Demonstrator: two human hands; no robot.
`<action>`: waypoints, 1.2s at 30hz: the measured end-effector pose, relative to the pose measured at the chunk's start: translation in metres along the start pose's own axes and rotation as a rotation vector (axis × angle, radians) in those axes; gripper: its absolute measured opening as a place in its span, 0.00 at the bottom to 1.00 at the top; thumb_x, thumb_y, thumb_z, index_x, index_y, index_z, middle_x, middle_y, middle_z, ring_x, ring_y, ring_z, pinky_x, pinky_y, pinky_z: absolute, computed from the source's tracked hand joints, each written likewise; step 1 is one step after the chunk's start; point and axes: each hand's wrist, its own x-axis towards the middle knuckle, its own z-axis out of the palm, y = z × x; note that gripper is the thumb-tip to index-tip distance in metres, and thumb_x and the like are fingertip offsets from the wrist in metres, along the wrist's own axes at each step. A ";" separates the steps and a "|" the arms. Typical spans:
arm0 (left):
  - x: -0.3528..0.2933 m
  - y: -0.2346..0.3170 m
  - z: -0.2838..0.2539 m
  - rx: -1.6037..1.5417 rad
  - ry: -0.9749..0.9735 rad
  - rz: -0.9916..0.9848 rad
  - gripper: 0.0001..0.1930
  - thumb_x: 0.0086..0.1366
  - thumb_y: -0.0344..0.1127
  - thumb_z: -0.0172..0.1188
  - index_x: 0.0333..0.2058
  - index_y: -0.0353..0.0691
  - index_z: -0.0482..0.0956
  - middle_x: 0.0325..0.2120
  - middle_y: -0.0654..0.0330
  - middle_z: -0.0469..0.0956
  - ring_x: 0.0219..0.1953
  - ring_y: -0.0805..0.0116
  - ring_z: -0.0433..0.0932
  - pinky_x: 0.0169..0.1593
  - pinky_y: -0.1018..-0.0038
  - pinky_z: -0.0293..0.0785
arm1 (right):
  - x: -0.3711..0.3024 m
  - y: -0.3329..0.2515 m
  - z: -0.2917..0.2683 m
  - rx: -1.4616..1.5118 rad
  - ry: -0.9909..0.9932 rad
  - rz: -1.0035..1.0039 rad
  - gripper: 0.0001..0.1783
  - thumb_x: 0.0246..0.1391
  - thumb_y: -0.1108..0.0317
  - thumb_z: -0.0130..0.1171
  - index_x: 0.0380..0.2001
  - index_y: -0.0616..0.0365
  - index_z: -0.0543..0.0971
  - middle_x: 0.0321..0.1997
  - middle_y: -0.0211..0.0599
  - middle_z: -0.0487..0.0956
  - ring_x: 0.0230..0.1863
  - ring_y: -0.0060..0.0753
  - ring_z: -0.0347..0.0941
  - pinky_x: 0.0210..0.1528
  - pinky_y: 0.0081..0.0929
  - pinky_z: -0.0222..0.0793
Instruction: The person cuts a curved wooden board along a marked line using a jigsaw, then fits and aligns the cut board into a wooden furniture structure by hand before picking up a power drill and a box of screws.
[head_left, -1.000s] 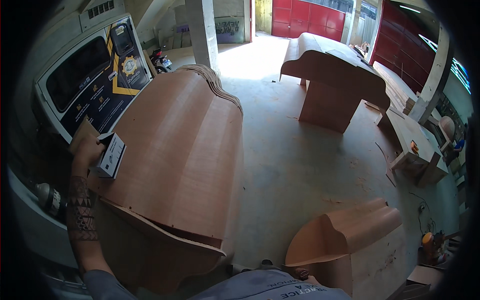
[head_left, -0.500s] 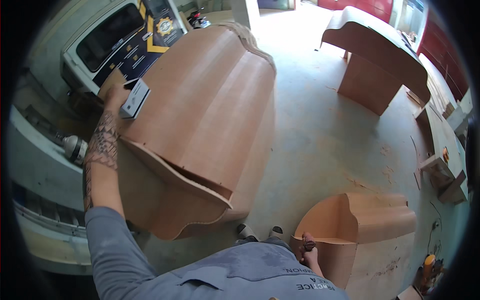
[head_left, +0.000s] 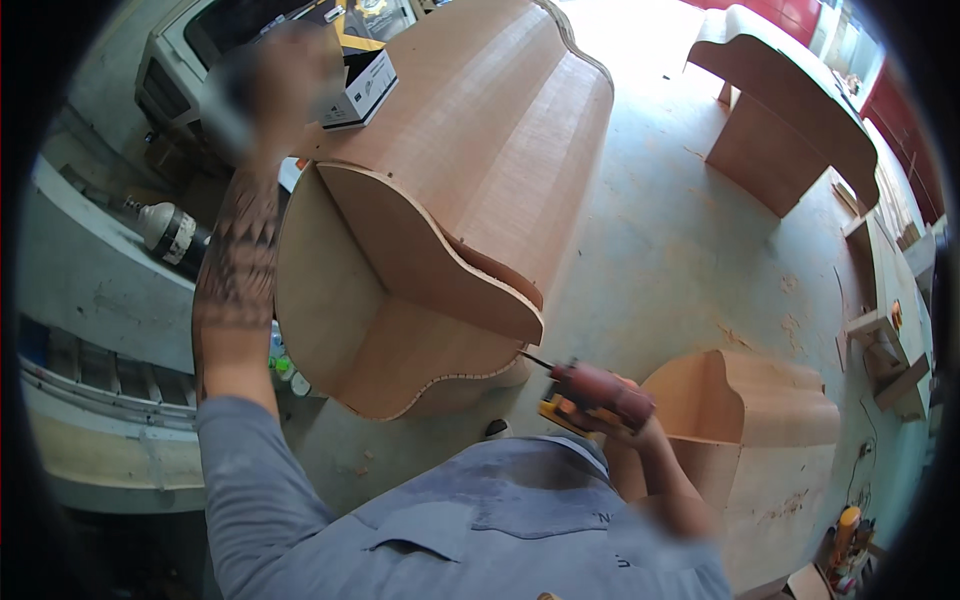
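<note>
My right hand (head_left: 636, 418) is closed around a cordless drill (head_left: 600, 392), dark red with a yellow part below. Its long thin bit points left, close to the front corner of a large curved plywood piece (head_left: 440, 110). Smeared by motion, my left hand (head_left: 295, 80) is over the far left of that piece, beside a small white and black open box (head_left: 364, 92). A blurred grey patch lies left of the hand; what it is I cannot make out. The wavy plywood end panel (head_left: 450, 240) leaves a narrow gap along the curved surface.
At the lower right stands a smaller curved plywood piece (head_left: 780, 400); another plywood structure (head_left: 770, 110) is at the far right. A vehicle (head_left: 170, 80) stands at the upper left, near a gas cylinder (head_left: 165, 228). Wood shavings (head_left: 735, 337) litter the floor.
The drill has come up and left from beside the smaller plywood piece. My left hand has moved off the box's side, and the view has shifted.
</note>
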 end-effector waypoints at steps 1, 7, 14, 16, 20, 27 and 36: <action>-0.025 0.022 -0.016 0.008 -0.009 0.093 0.11 0.81 0.39 0.57 0.47 0.35 0.77 0.30 0.62 0.83 0.28 0.77 0.83 0.32 0.77 0.79 | 0.023 -0.004 0.026 0.060 -0.030 0.031 0.31 0.60 0.63 0.75 0.64 0.56 0.78 0.55 0.41 0.86 0.54 0.41 0.85 0.59 0.36 0.78; -0.193 0.050 -0.088 -0.287 -0.222 -0.114 0.07 0.83 0.33 0.53 0.51 0.37 0.75 0.30 0.66 0.71 0.28 0.80 0.66 0.30 0.80 0.64 | 0.147 0.049 0.161 0.769 -0.107 -0.070 0.34 0.73 0.62 0.62 0.76 0.58 0.68 0.80 0.31 0.68 0.79 0.29 0.63 0.78 0.29 0.59; -0.362 0.041 -0.116 -0.621 -0.323 -0.567 0.15 0.79 0.29 0.57 0.61 0.38 0.74 0.42 0.59 0.79 0.38 0.74 0.79 0.42 0.79 0.80 | 0.213 0.119 0.228 0.685 -0.075 0.079 0.26 0.70 0.70 0.61 0.69 0.61 0.74 0.68 0.33 0.79 0.68 0.26 0.74 0.69 0.26 0.70; -0.391 0.033 -0.140 -0.656 -0.347 -0.760 0.15 0.80 0.30 0.58 0.60 0.33 0.80 0.47 0.50 0.86 0.42 0.65 0.85 0.49 0.71 0.87 | 0.221 0.136 0.232 0.444 0.029 -0.031 0.26 0.68 0.71 0.62 0.68 0.61 0.75 0.65 0.34 0.81 0.66 0.26 0.76 0.66 0.27 0.73; -0.350 0.047 -0.123 -0.602 -0.276 -0.685 0.11 0.79 0.27 0.58 0.55 0.34 0.81 0.42 0.53 0.86 0.39 0.66 0.84 0.44 0.73 0.87 | 0.235 0.182 0.233 0.236 -0.013 -0.168 0.33 0.58 0.61 0.70 0.64 0.60 0.75 0.56 0.44 0.83 0.57 0.37 0.81 0.55 0.37 0.76; -0.262 0.069 -0.006 -0.683 -0.296 -0.539 0.09 0.80 0.32 0.58 0.54 0.39 0.81 0.44 0.57 0.86 0.40 0.68 0.86 0.45 0.71 0.88 | 0.179 0.126 0.100 0.048 -0.388 0.017 0.36 0.51 0.57 0.74 0.62 0.59 0.76 0.50 0.59 0.83 0.55 0.59 0.81 0.56 0.50 0.76; -0.251 0.093 0.352 -0.525 -0.882 -0.681 0.07 0.78 0.28 0.60 0.51 0.38 0.81 0.45 0.54 0.85 0.44 0.62 0.86 0.51 0.67 0.86 | 0.045 0.220 -0.242 0.272 0.013 0.463 0.32 0.70 0.46 0.60 0.62 0.63 0.79 0.56 0.46 0.85 0.56 0.43 0.82 0.59 0.41 0.76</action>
